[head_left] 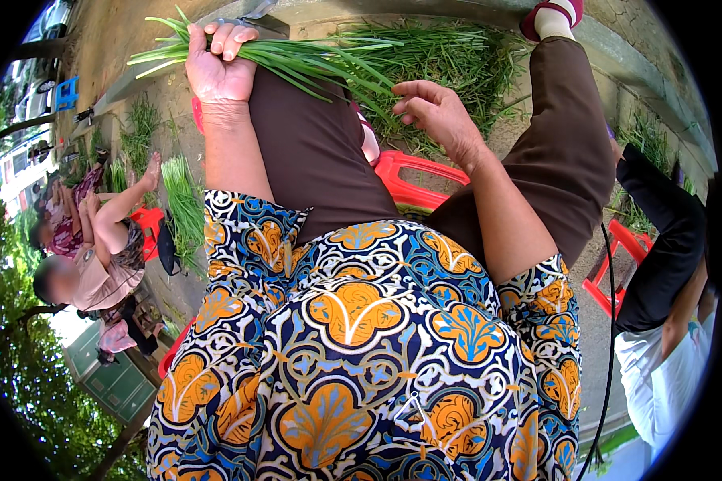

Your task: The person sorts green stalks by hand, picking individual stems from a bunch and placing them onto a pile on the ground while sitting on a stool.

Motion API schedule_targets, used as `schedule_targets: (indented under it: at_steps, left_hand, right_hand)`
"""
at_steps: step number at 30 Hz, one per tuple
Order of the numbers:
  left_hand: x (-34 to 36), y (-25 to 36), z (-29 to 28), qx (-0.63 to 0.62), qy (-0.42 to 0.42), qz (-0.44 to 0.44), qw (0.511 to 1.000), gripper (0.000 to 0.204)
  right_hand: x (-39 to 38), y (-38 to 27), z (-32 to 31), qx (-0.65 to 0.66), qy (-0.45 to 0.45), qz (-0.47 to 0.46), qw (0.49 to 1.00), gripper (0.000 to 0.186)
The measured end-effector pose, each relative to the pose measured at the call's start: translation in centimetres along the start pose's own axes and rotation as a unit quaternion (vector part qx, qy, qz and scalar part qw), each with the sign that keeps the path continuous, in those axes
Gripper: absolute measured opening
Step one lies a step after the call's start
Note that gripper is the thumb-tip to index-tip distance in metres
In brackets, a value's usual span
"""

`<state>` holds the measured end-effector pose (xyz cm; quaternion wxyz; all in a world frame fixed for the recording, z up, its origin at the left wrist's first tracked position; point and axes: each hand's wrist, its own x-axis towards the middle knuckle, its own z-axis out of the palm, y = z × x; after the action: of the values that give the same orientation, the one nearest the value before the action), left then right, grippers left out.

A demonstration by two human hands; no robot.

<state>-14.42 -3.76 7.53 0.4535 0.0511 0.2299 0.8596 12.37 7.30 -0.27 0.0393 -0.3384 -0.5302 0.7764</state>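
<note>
Wrapped round a bunch of long green chives (301, 60), my left hand (223, 72) holds it above my left thigh. The stalk ends stick out to the left of the fist, while the leaves fan out to the right. Close to the leaf tips is my right hand (441, 116), its fingers partly bent and apart, with nothing visible in them. A loose heap of cut green leaves (457, 68) lies on the ground between my feet, beyond the hands. Some of the held leaves hang over the heap's near left side.
A red plastic stool (413, 178) shows between my legs. A concrete curb (602, 52) runs behind the heap. People sit at left, one in a light top (108, 272), near more chives (183, 200). Another person in black trousers (666, 232) sits close at right by a red stool (618, 260).
</note>
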Motion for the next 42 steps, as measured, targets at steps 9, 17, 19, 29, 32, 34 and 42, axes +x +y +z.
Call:
schedule_targets:
  at_steps: [9,17,19,29,32,34,42]
  left_hand:
    - [0.1,0.2,-0.2,0.004,0.003,-0.006,1.0,0.034]
    - [0.0,0.1,0.0,0.011,0.004,0.003,1.0,0.034]
    - [0.1,0.1,0.0,0.008,-0.001,-0.002,1.0,0.034]
    - [0.2,-1.2,0.9,0.118,-0.012,-0.008,0.993,0.033]
    - [0.2,-1.2,0.8,0.12,-0.018,-0.016,0.993,0.034]
    - [0.5,-0.8,0.7,0.07,-0.015,-0.021,0.997,0.036]
    - [0.1,0.5,-0.7,-0.098,-0.04,-0.049,0.993,0.039]
  right_hand:
    - [0.0,0.1,0.1,0.02,-0.029,-0.006,0.999,0.026]
    - [0.1,0.4,0.3,0.011,-0.036,-0.036,0.999,0.016]
    - [0.4,1.0,0.3,0.011,-0.041,-0.066,0.997,0.014]
    - [1.2,1.5,0.6,0.036,0.127,0.045,0.99,0.009]
    - [1.4,1.6,0.1,0.069,0.155,0.094,0.981,0.011]
    - [1.8,2.2,-1.1,0.049,0.203,0.12,0.971,0.011]
    - [1.9,2.8,-1.3,0.048,0.186,-0.012,0.981,0.021]
